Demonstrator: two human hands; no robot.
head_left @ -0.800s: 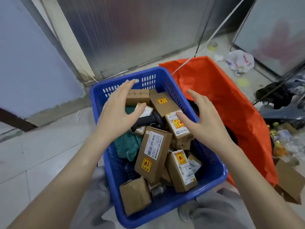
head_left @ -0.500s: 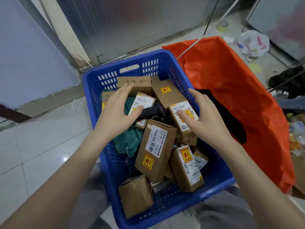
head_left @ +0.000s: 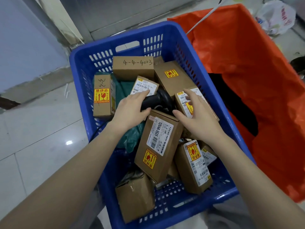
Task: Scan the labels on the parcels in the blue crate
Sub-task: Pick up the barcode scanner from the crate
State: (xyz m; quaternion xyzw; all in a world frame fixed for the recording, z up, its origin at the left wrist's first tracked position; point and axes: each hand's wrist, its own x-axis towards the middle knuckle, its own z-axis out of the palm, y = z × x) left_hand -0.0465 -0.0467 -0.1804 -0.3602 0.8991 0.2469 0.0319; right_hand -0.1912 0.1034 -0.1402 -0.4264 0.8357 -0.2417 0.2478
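The blue crate (head_left: pixel 123 37) on the floor holds several brown cardboard parcels with white labels and yellow fragile stickers. A black barcode scanner (head_left: pixel 162 100) lies on top in the middle. My left hand (head_left: pixel 132 111) has its fingers over the scanner's handle and its thumb under it. My right hand (head_left: pixel 196 118) hovers with fingers spread over a labelled parcel (head_left: pixel 181 98) at the right, its thumb at the top end of the parcel marked 12V4A-5525 (head_left: pixel 158 146). A parcel with handwritten 4-4-4003 (head_left: pixel 132 66) stands at the back.
A green plastic bag (head_left: pixel 132 136) lies under the parcels on the left. An orange bag (head_left: pixel 247 63) with a dark opening stands right against the crate. A white plastic bag (head_left: pixel 277 15) lies on the floor at the far right. Tiled floor and a wall are to the left.
The view has tipped down and closer to the crate. My left hand has dropped onto the scanner's handle and closed around it. My right hand has moved lower over the right parcel.
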